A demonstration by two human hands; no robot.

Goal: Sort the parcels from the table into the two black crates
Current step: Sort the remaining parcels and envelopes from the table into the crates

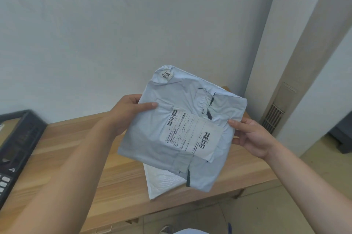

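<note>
A pale grey plastic mailer parcel (pixel 152 138) with a white shipping label and barcodes is held up above the wooden table (pixel 76 148). My left hand (pixel 129 112) grips its left edge, thumb on the front. At the right edge my right hand (pixel 249 136) holds it, thumb on top and fingers behind. Under it a white bubble mailer (pixel 162 180) lies on the table, mostly hidden. One black crate (pixel 21 138) stands at the table's left end, cut off by the frame.
A white wall stands right behind the table. To the right is a beige column with a vent grille (pixel 272 117), and a dark object (pixel 342 136) sits on the tiled floor beyond it.
</note>
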